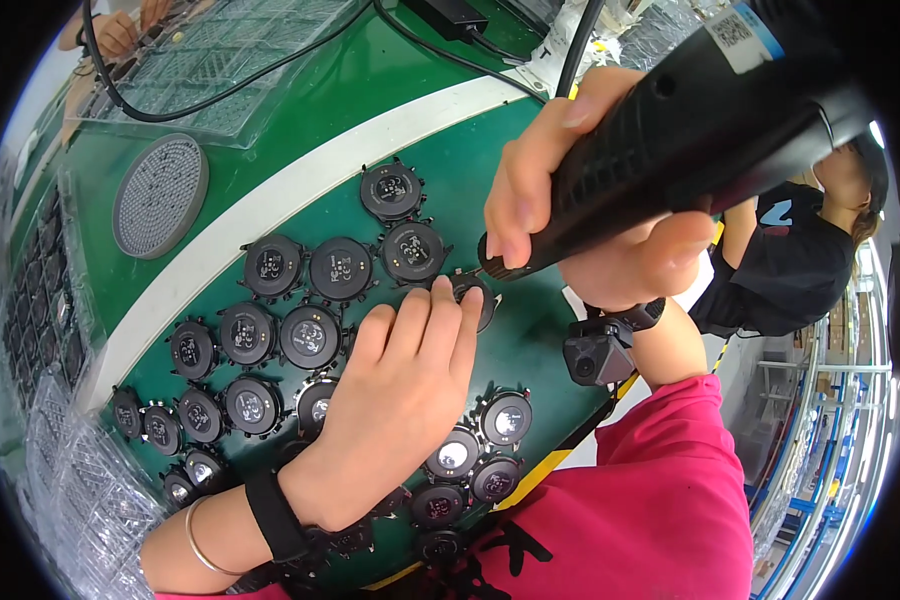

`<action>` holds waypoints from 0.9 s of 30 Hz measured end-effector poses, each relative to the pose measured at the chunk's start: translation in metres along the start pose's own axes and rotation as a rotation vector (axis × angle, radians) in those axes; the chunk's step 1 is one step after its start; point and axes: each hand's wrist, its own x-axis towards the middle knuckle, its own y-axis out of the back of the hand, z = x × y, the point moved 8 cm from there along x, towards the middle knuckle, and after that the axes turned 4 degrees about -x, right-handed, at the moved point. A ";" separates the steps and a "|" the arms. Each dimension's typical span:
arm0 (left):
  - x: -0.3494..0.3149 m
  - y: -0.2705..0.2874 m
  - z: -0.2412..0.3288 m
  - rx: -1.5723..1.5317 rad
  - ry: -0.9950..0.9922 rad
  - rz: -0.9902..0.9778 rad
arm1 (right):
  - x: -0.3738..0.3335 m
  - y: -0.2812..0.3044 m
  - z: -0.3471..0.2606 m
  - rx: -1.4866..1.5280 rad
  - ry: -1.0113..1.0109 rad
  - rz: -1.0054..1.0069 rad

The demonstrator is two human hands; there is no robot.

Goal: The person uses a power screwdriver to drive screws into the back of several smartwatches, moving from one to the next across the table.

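Note:
My right hand [570, 190] is wrapped around a black electric screwdriver [660, 150], which slants down to the left. Its thin bit meets the upper edge of a round black watch case [478, 300], near the lugs. My left hand [400, 400] reaches over from the lower left, fingers close together, with the fingertips pressing on that same watch case and covering part of it. Other watch cases lie back up around my hands, among them one [413, 250] just above my left fingertips and another [341, 268] to the left. My left forearm hides several more.
A round grey dish with small holes [128, 222] stands beyond the white strip [300, 205]. Clear plastic trays [200, 95] sit at the back left, and a tray of dark parts [45, 290] at the left. A black cable [160, 118] crosses there. Another person [785, 260] is at the right.

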 end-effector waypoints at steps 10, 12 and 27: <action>-0.003 0.000 -0.002 0.000 0.011 0.020 | 0.000 0.002 -0.002 -0.021 -0.025 0.000; -0.003 0.000 -0.002 0.003 0.011 0.024 | 0.001 0.001 0.001 0.054 0.020 0.025; 0.001 0.005 -0.005 -0.015 0.015 0.048 | -0.003 -0.008 0.000 0.038 0.035 -0.015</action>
